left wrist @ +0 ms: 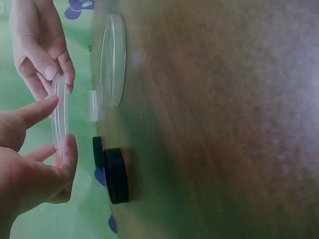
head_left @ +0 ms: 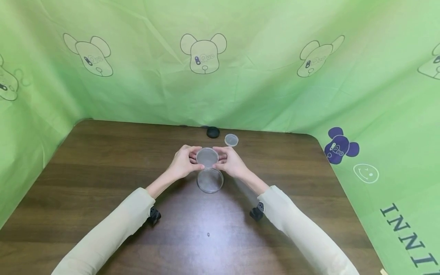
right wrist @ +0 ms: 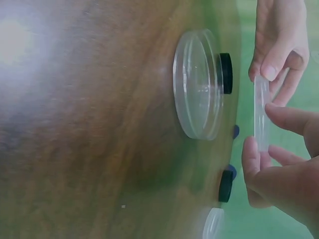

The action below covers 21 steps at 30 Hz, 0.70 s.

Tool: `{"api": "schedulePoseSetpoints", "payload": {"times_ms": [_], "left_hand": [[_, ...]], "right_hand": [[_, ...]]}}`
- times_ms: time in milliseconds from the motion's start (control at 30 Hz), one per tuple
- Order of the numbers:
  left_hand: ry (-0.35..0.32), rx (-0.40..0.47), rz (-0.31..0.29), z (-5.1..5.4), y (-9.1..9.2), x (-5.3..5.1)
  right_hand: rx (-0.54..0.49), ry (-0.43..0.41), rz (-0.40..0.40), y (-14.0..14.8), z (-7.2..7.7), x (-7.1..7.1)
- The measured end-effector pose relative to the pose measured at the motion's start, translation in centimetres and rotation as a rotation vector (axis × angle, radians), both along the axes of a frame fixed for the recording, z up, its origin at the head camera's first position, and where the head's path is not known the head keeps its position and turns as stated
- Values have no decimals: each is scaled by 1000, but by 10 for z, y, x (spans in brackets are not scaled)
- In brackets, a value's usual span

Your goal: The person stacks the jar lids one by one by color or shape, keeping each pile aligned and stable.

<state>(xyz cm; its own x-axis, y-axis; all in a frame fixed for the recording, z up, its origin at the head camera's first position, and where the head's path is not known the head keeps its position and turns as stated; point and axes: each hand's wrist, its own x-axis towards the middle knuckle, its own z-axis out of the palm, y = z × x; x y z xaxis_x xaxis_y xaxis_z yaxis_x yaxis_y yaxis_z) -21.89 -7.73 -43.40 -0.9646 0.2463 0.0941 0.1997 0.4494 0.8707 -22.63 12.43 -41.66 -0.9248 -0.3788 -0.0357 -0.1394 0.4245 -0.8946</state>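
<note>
Head view shows me the left hand (head_left: 183,162) and right hand (head_left: 233,162) pinching a clear petri dish (head_left: 207,157) above the table (head_left: 103,172), where I judge uneven pressure could drop it onto the larger dish (head_left: 210,181).

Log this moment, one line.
Left hand, right hand: both grip raised clear round dish | larger clear round dish: on brown wood-grain table

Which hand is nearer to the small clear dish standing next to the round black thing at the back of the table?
Right. The right hand is just in front of the small clear dish; the left hand is farther off, to its front left.
</note>
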Motion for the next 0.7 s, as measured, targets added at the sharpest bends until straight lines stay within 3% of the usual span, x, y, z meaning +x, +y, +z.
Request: {"api": "schedulePoseSetpoints", "payload": {"times_ms": [333, 700], "left_hand": [[3, 36, -36, -4, 5, 14], [15, -4, -78, -11, 11, 31]], "right_hand": [[12, 15, 0, 8, -4, 16], [27, 5, 6, 15, -10, 37]]}}
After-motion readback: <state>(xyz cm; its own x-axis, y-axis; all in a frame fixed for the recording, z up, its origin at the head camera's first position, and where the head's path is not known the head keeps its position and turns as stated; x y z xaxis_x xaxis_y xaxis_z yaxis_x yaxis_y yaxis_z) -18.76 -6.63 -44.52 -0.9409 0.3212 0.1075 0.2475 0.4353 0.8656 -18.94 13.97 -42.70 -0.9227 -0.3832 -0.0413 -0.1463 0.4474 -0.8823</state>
